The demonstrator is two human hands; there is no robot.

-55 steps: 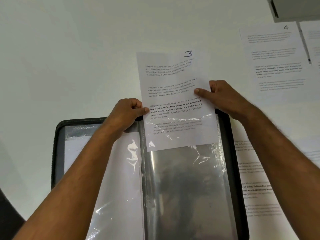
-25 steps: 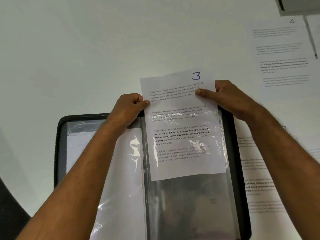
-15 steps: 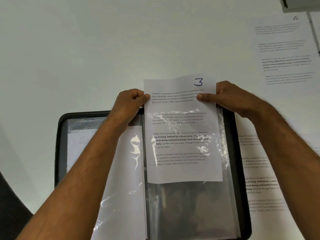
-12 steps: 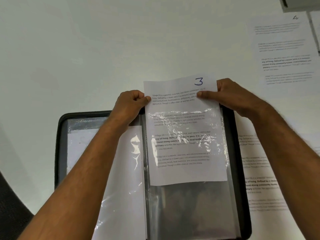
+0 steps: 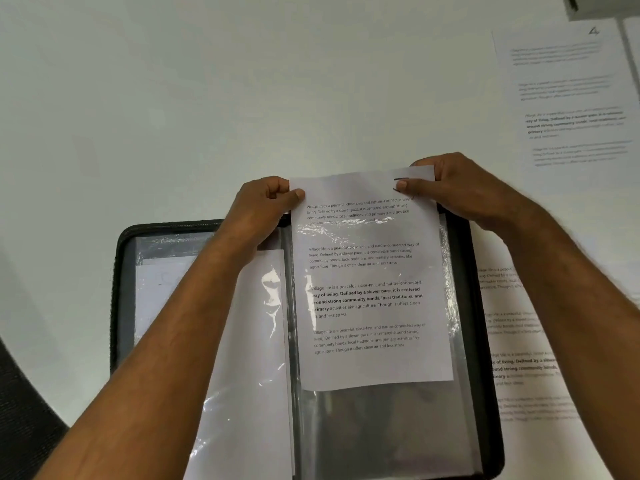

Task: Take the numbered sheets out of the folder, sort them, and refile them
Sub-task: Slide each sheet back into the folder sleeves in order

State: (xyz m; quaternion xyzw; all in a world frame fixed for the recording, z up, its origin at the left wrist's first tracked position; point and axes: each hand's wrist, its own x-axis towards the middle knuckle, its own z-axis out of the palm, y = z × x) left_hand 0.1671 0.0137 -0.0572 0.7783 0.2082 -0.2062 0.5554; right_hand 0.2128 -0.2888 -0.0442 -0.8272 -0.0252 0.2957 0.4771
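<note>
A black zip folder (image 5: pixel 479 306) lies open on the white table, its clear plastic sleeves showing. A printed sheet (image 5: pixel 367 271) sits most of the way inside the right-hand sleeve (image 5: pixel 388 427), only its top strip sticking out. My left hand (image 5: pixel 263 209) pinches the sheet's top left corner. My right hand (image 5: pixel 450 188) pinches the top right corner, its thumb covering the handwritten number. The left-hand sleeve (image 5: pixel 256 341) holds another white sheet.
A sheet marked 4 (image 5: pixel 568 98) lies on the table at the far right, with another sheet's edge (image 5: pixel 633 46) beside it. One more printed sheet (image 5: pixel 526 358) lies partly under the folder's right edge. A dark chair edge (image 5: pixel 24 427) shows at bottom left.
The sheet marked 3 has slid further down into the right-hand sleeve. Both hands have followed it, and my right thumb now covers the number.
</note>
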